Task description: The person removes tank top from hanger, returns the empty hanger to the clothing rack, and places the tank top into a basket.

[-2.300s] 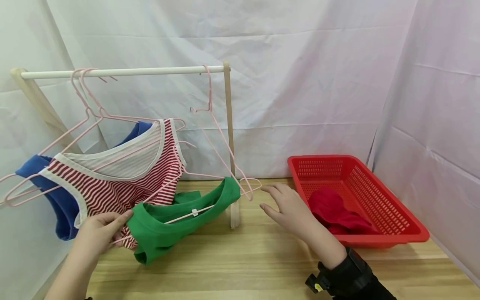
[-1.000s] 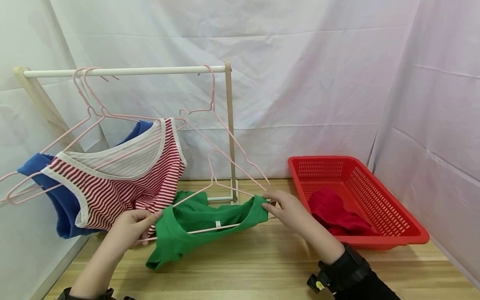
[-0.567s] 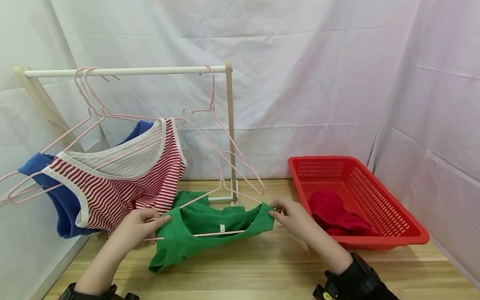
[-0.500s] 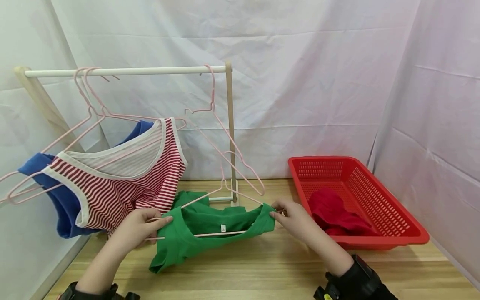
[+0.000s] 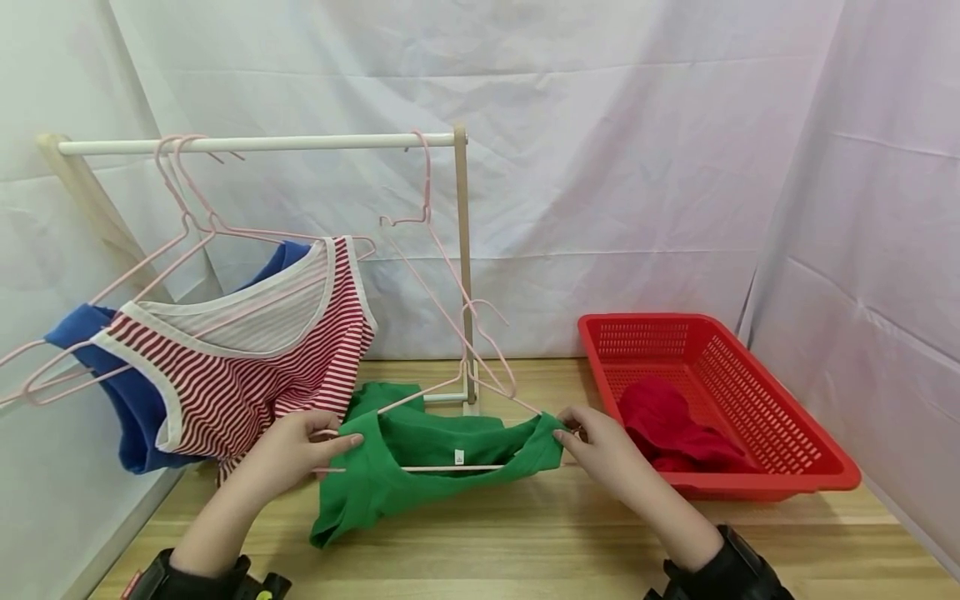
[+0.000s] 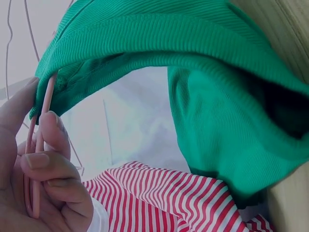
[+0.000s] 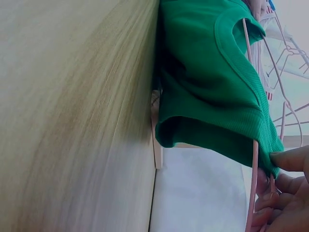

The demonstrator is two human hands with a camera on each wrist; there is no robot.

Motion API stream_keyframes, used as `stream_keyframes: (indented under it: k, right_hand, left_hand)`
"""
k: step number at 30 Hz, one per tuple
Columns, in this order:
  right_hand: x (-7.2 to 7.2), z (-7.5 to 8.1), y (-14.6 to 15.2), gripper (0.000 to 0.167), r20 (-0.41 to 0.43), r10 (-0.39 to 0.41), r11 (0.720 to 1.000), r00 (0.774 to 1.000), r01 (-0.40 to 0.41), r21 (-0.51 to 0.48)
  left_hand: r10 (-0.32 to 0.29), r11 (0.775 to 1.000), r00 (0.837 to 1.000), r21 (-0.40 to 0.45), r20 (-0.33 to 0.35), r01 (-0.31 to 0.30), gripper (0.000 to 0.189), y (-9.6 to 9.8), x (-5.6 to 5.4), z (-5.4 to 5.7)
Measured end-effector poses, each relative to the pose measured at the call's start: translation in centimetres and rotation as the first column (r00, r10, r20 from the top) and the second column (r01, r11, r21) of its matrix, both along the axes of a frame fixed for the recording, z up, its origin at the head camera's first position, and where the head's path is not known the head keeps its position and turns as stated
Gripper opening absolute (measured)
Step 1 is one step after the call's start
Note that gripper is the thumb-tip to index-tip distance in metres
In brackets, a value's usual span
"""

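A green ribbed tank top sits spread on a pink clothes hanger, held low over the table with the hook pointing up. My left hand grips the hanger's left end, thumb on the shirt's shoulder; in the left wrist view, curled fingers wrap the pink wire. On the other side, my right hand pinches the right shoulder over the hanger's end. The right wrist view shows that thumb on the fabric, with wire running out of the armhole. A small white label shows inside the neckline.
A rack with a white rail stands behind left. It carries a red-striped top, a blue garment and a bare pink hanger, which overlaps the held hanger's hook. A red basket at right contains red cloth.
My right hand, free at first, has taken hold of the tank top's right shoulder. Both hands have carried the shirt and hanger rightward, away from the striped top; the hanger's hook now points up.
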State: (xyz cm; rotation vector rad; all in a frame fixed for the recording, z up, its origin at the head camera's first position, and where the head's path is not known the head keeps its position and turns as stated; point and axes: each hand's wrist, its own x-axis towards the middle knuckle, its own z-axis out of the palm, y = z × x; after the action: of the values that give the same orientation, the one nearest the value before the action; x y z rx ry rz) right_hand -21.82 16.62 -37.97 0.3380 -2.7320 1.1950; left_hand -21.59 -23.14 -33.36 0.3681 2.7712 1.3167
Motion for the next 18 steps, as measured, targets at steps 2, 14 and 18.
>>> stream_keyframes:
  k: [2,14,18]
  right_hand:
    - [0.1,0.1,0.0,0.004,-0.008,-0.005,1.0,1.0,0.005,0.0]
    - [0.6,0.7,0.2,0.006,-0.049,-0.036,0.999,0.998,0.034,-0.039]
    - [0.8,1.1,0.3,0.005,-0.103,-0.03,0.998,0.994,0.025,-0.049]
  left_hand:
    - [-0.001,1.0,1.0,-0.017,-0.011,0.001,0.032,0.2,0.0,0.1]
    - [0.06,0.984,0.994,-0.161,-0.096,-0.075,0.032,0.9,0.3,1.8]
    - [0.076,0.977,0.988,-0.19,-0.135,-0.101,0.028,1.0,0.5,2.2]
